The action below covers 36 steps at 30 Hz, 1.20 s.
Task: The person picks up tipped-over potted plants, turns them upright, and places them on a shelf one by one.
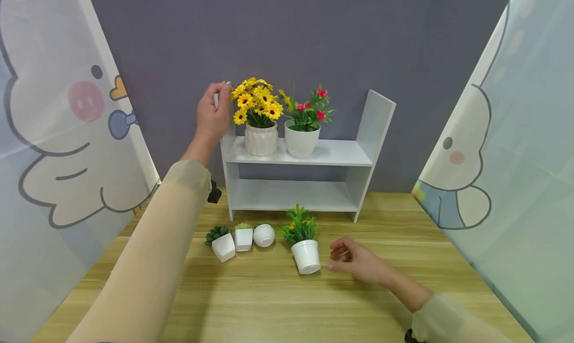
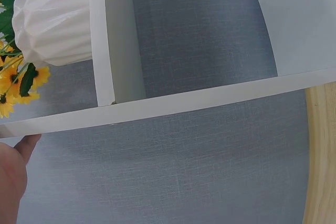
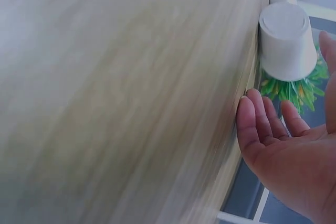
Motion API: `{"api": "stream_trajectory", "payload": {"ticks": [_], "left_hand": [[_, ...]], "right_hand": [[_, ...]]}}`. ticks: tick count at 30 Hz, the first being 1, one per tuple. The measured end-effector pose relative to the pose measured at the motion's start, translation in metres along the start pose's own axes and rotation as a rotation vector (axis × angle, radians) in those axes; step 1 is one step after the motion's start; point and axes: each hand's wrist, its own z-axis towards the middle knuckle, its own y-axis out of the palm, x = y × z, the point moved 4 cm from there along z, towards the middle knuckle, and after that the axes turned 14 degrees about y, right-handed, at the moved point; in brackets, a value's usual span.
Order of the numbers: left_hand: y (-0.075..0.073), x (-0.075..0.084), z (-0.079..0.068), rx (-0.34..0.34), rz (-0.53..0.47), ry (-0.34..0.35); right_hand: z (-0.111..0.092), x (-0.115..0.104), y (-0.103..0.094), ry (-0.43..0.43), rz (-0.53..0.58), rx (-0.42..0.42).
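Note:
My left hand [image 1: 214, 111] grips the top of the left side panel of a white two-tier shelf [image 1: 305, 159]; in the left wrist view, part of that hand [image 2: 11, 177] shows at the panel edge. On the upper tier, a ribbed white pot of yellow flowers [image 1: 261, 139] stands beside a smooth white pot of red flowers [image 1: 302, 139]. My right hand [image 1: 358, 265] is low over the table, fingers loosely bent and holding nothing. Just left of it, a potted green plant [image 1: 307, 257] lies tipped over, its white pot [image 3: 286, 40] nearest the fingers in the right wrist view.
Left of the tipped plant, a dark green succulent pot [image 1: 223, 247], a pale succulent pot [image 1: 243, 239] and a small round white pot [image 1: 264, 235] lie on the wooden table [image 1: 251, 298]. A grey backdrop [image 1: 305, 34] is behind the shelf, with printed cloths [image 1: 49, 103] at both sides.

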Motion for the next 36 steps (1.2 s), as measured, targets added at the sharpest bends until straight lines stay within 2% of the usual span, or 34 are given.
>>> {"api": "stream_trajectory", "payload": {"ticks": [5, 10, 16, 22, 36], "left_hand": [[0.004, -0.001, -0.001, -0.007, -0.006, -0.009], [0.007, -0.001, 0.000, -0.016, 0.001, -0.015], [0.005, -0.001, 0.000, -0.008, -0.004, -0.001], [0.001, 0.000, 0.000, 0.003, -0.009, 0.011], [0.000, 0.000, 0.001, 0.001, -0.019, 0.015]], "right_hand": [[0.006, -0.004, 0.013, 0.016, -0.009, 0.006], [0.011, -0.011, 0.026, 0.051, -0.015, 0.053], [0.020, -0.017, 0.037, 0.110, -0.021, 0.154], [0.023, -0.028, 0.039, 0.176, -0.050, 0.249], [0.027, -0.029, 0.037, 0.231, -0.058, 0.263]]}}
